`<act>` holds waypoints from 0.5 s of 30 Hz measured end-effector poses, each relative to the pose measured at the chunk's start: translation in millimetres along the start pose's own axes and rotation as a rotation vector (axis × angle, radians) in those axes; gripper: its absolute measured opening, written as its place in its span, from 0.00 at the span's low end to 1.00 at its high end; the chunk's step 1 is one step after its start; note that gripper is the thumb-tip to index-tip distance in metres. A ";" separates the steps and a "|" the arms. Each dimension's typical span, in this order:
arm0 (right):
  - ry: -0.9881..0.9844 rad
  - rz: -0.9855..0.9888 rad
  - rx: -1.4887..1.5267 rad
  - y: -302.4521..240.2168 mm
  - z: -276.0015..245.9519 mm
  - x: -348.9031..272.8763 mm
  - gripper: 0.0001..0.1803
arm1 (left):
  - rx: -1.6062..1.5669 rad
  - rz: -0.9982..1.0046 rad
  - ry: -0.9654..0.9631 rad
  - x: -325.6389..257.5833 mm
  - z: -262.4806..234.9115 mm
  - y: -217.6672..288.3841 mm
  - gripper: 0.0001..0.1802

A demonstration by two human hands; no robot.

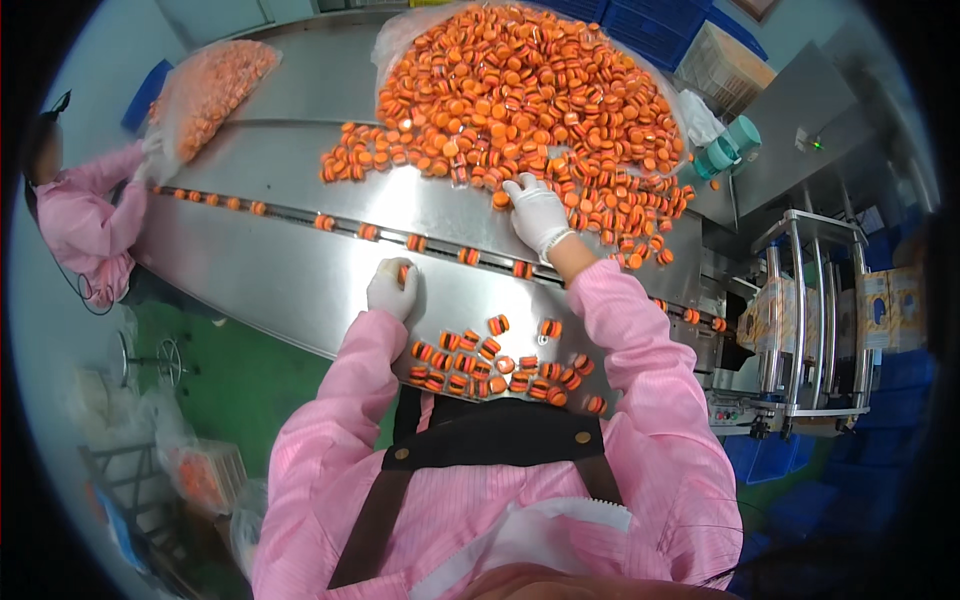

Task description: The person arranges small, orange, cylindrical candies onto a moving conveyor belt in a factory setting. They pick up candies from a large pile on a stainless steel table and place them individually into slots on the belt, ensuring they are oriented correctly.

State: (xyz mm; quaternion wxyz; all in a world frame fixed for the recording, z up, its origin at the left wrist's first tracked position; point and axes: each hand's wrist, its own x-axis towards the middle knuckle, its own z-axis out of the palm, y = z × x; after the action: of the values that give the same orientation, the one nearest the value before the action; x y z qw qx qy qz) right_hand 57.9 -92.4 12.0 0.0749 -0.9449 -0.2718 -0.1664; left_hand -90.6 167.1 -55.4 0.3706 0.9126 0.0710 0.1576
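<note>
Both my hands wear white gloves. My left hand (390, 290) is curled closed near the table's front edge, with a small orange burger-shaped piece (403, 273) showing between its thumb and fingers. Beyond the slotted track, my right hand (538, 212) reaches to the near edge of a big heap of the same orange pieces (530, 85). Its fingers are bent but apart, and the tips lie against an orange piece (501, 200). Single pieces sit spaced out along the conveyor track (440, 247). Between my forearms lies a loose group of dark-banded pieces (465, 365).
A steel table (300, 285) carries everything. At the right stands a wrapping machine (815, 310) with printed film; green cups (718, 155) sit near the heap. At far left a person in pink (90, 230) handles a clear bag of orange pieces (220, 90).
</note>
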 end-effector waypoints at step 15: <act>-0.087 0.171 0.364 10.2 7.5 13.5 0.09 | 0.028 0.037 0.025 -0.6 1.2 -3.3 0.10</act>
State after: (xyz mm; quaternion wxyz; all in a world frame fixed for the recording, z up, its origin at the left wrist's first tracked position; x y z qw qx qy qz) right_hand 76.2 -92.6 9.3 0.2466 -0.9416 -0.2194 -0.0666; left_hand -90.8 168.5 -58.7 0.3538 0.9168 0.0609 0.1750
